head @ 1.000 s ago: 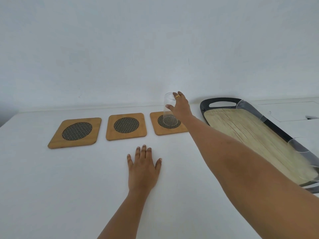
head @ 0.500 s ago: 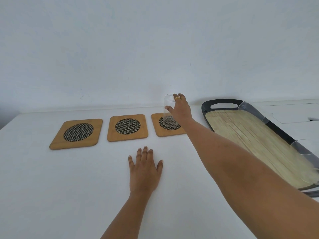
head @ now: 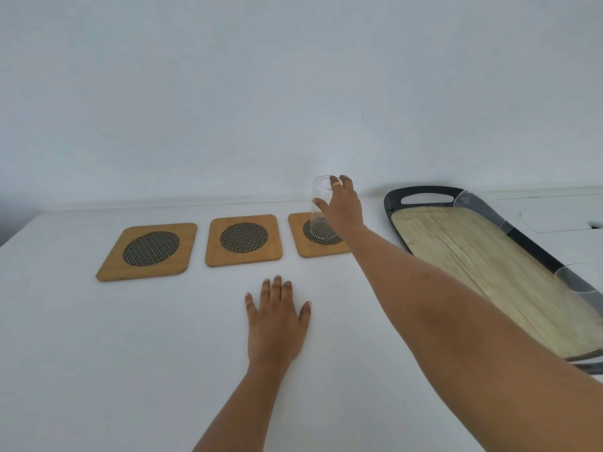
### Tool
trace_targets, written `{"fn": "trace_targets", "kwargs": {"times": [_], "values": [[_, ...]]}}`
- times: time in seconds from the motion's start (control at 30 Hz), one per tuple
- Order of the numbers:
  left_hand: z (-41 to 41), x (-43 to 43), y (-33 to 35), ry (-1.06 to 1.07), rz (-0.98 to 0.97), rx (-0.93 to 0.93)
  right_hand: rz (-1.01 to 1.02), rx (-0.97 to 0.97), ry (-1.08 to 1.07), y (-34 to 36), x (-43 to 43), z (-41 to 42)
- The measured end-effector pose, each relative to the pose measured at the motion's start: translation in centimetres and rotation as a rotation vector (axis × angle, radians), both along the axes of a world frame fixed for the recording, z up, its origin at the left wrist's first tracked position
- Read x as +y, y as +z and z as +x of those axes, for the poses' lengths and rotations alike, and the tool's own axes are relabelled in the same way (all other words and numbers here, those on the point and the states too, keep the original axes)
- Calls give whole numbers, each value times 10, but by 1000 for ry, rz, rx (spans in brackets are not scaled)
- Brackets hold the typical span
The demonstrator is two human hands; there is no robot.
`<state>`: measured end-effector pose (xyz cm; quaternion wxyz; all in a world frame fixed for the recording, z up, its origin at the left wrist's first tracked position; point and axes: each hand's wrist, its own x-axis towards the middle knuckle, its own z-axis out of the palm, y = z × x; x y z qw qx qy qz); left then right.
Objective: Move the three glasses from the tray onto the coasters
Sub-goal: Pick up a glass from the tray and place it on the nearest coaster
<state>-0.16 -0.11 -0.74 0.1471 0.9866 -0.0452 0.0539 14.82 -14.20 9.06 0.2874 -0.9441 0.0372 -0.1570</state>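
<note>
Three square wooden coasters with dark mesh centres lie in a row: the left coaster, the middle coaster and the right coaster. A clear glass stands on the right coaster, and my right hand wraps around it from the right. My left hand rests flat on the white table in front of the coasters, fingers spread. On the black-rimmed tray with a wood-look floor, a second clear glass stands at the far right edge and a third at the near right edge.
The white table runs back to a plain white wall. A white panel with a seam lies behind the tray at the right.
The view has shifted slightly. My right hand stays on the glass over the right coaster, and the left hand has not moved.
</note>
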Motion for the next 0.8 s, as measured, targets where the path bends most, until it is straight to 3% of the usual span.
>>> {"fn": "trace_targets", "kwargs": {"times": [0.27,0.4,0.6,0.8], "values": [[0,0,0,1,-1,-12,94,-2,15,-3,3,-2],[-2,0,1,0,-9,-15,144,-121,-21,-7,4,-17],[-15,-5,9,-22,-11,-12,-152,-271,-125,-36,0,-89],[-30,-19,14,-55,-21,-14,-139,108,-44,-78,-21,-149]]}}
